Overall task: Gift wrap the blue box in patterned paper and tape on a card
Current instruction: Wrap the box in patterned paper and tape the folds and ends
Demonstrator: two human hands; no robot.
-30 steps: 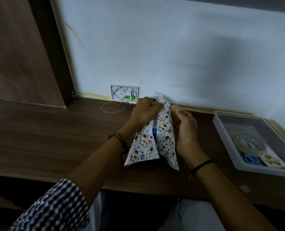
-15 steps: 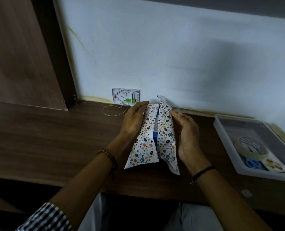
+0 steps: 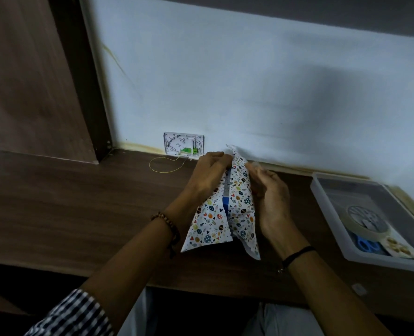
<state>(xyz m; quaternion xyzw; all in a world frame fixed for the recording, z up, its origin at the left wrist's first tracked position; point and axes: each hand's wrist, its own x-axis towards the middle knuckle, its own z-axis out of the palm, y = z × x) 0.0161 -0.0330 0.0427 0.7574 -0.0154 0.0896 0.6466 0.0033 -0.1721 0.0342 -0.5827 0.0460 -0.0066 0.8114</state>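
Note:
The blue box (image 3: 226, 202) stands on the wooden desk (image 3: 80, 204), mostly covered by white patterned paper (image 3: 209, 226); only a narrow blue strip shows in the gap between two paper flaps. My left hand (image 3: 209, 175) curls over the left flap near the top and grips it against the box. My right hand (image 3: 270, 200) pinches a small piece of clear tape beside the right flap's upper edge. A roll of tape (image 3: 365, 218) and a card (image 3: 399, 247) lie in the tray at right.
A white plastic tray (image 3: 327, 209) at the desk's right end also holds blue scissors (image 3: 365, 244). A white wall socket (image 3: 183, 144) and a loop of yellow wire (image 3: 166, 163) sit behind the box. The wall runs close behind.
My left hand has curled back over the top of the left flap, closing the gap over the blue box. My right hand stays at the right flap.

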